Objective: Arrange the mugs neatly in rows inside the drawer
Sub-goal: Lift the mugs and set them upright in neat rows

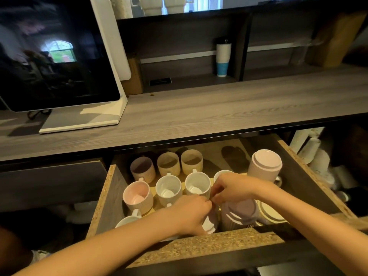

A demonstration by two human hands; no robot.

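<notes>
Below the grey worktop (219, 108), the open drawer (107, 196) holds upright mugs in rows at its far left. Both hands meet mid-drawer: the left hand (191, 213) is curled around a pale mug (209, 223) at the near edge, and the right hand (232, 189) pinches its fingers together beside a purple upturned mug (239, 214).

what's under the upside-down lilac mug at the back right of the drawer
The upside-down lilac mug seems to sit on another mug, whose handle pokes out below. The right hand hides the rest.
</notes>
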